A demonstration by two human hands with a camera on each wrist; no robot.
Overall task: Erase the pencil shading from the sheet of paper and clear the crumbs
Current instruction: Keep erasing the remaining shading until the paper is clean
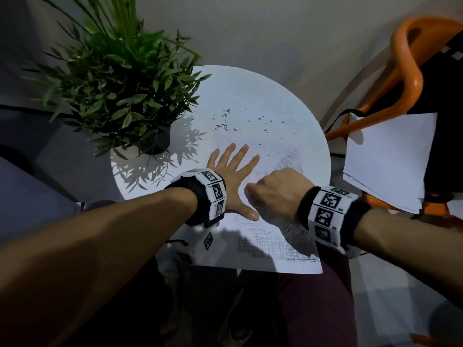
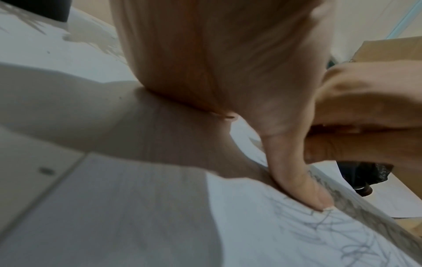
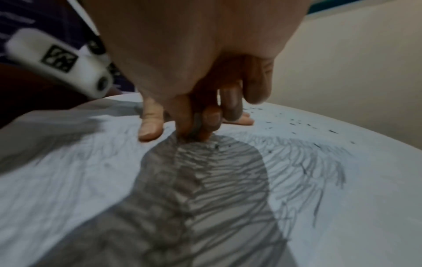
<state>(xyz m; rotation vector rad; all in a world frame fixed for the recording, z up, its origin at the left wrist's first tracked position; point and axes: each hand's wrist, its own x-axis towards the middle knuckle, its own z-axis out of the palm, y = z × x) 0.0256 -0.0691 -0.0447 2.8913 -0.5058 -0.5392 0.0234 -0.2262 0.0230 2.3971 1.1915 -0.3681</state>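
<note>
Looking down from the head view, the left hand (image 1: 231,171) lies flat with fingers spread wide, pressing the sheet of paper (image 1: 250,116) onto the round white table (image 1: 323,156). The right hand (image 1: 278,189) is curled, fingertips down on the sheet; erasing appears to be the step in hand. Pencil shading (image 1: 273,249) remains at the near edge and at the right, and crumbs (image 1: 225,125) lie scattered on the far part. A potted plant (image 1: 120,78) stands at the far left; an orange chair (image 1: 406,78) holding loose sheets (image 1: 385,161) stands at the right.

From the left wrist view, the thumb (image 2: 297,180) presses the paper just beside pencil lines.

From the right wrist view, the fingers (image 3: 211,117) pinch a small dark object against the shading; probably an eraser, though it cannot be told for certain. Next, the rubbing must cover the near and right patches. The crumbs then need sweeping off; the plant crowds the left side.
</note>
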